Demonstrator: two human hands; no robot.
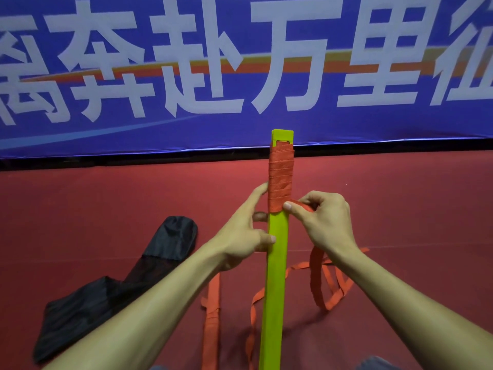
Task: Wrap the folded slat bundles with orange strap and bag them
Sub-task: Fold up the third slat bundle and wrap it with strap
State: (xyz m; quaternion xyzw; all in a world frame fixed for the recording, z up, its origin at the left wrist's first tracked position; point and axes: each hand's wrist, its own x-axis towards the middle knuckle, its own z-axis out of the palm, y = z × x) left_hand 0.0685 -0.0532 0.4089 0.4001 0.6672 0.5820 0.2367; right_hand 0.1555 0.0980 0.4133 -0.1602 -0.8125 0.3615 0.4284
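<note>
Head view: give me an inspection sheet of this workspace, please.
Surface: red floor.
Job's things: green bundle with strap wound round its far end; the rest of the strap trails loose on the floor; black bag lies to the left.
Clutter: nothing seen.
Hands: left hand holds the bundle below the wrap; right hand pinches the strap at the wrap's near edge.
Cables: nothing seen.
Surroundings: blue banner with white characters behind.

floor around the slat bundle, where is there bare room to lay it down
Bare red floor lies left of the slat bundle, between the blue banner and the black bag, and far right beyond the right hand. Crowded near: loose orange strap loops either side of the bundle.
</note>
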